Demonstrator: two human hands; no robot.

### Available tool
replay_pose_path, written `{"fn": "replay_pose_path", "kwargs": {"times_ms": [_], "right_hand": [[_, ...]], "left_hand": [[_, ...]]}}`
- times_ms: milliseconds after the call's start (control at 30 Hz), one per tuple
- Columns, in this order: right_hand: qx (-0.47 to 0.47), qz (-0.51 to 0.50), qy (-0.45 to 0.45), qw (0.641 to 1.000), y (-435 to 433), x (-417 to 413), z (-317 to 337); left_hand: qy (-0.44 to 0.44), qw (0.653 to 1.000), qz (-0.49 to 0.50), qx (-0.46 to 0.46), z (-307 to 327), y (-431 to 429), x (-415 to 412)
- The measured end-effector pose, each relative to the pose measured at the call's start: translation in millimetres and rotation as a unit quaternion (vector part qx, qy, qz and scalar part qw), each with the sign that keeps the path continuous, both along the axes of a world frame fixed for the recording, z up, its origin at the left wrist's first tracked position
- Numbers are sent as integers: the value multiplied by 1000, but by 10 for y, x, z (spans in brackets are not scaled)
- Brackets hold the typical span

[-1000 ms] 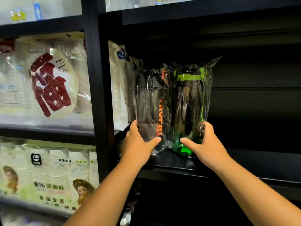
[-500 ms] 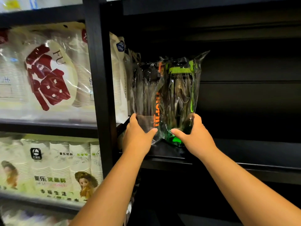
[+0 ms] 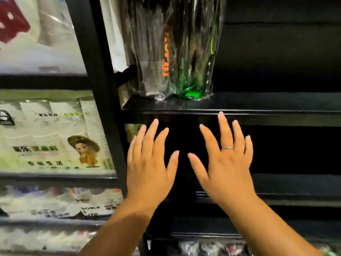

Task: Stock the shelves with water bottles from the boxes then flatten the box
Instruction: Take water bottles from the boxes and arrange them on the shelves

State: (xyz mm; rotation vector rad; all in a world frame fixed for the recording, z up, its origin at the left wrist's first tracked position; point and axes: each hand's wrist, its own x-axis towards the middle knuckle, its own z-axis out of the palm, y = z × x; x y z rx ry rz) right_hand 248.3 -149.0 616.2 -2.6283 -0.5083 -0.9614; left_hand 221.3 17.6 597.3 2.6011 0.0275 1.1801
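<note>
Left hand [image 3: 150, 164] and right hand [image 3: 224, 161] raised, fingers spread, holding nothing

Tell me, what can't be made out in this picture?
Head view:
- Wrapped bottles: tops cut off by the upper edge.
- Orange lettering: blurred under creased wrap.
- Paper cup packs: small print smeared by motion blur.
- Lower shelf: too dark to see contents.

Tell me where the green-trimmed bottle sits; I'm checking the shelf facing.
In the head view, the green-trimmed bottle stands on the black shelf, touching the right side of the orange-lettered bottle.
</note>
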Motion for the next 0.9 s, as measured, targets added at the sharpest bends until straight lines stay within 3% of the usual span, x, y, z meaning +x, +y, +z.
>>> {"fn": "replay_pose_path", "kwargs": {"times_ms": [200,467,600,800,900], "right_hand": [[-112,41,166,979,-182,-745,-1227],[-220,103,344,907,-553,-1332,-2782],[-208,124,423,873,-659,-1546,-3523],[-166,79,529,829,-685,-1700,-4824],[-153,52,609,777,-623,-1730,-5596]], "left_hand": [[151,988,-12,1,-1221,-44,-750],[375,925,37,-53,-2834,-393,-1886],[488,866,67,-82,-3538,-507,-2220],[583,798,86,-121,-4606,-538,-2302],[619,768,77,-145,-5300,-479,-2362]]}}
